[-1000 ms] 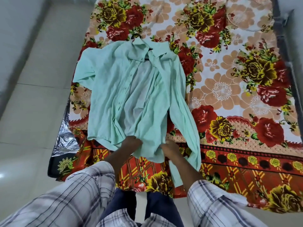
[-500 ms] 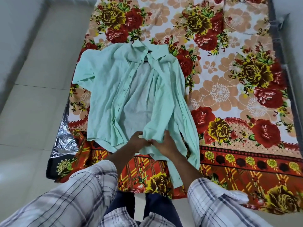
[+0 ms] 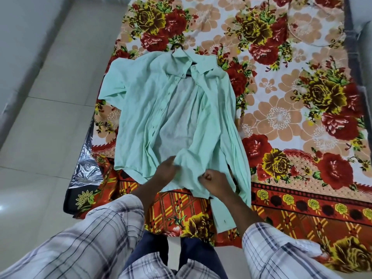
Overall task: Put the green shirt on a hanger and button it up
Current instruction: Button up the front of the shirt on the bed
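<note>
The green shirt [image 3: 141, 117] lies face up on the flowered bedsheet [image 3: 281, 117], its front open in the middle and its collar pointing away from me. A dark hanger sits inside it; its hook [image 3: 177, 46] pokes out above the collar. Near the hem, my left hand [image 3: 166, 173] holds the edge of the right front panel, which is drawn across toward the left panel. Just to the right, my right hand [image 3: 214, 180] pinches the same panel's lower edge with curled fingers. One long sleeve hangs over the bed's front edge.
The bed fills the middle and right of the view. Pale floor tiles [image 3: 50, 117] lie to the left. A silvery plastic sheet [image 3: 86, 170] sticks out from under the bedsheet at the left corner. A thin wire ring [image 3: 314, 44] lies at the far right.
Both hands came together at the hem, then lifted the right front panel and drew it leftward over the open middle. My right hand has shifted slightly right and down along the edge.
</note>
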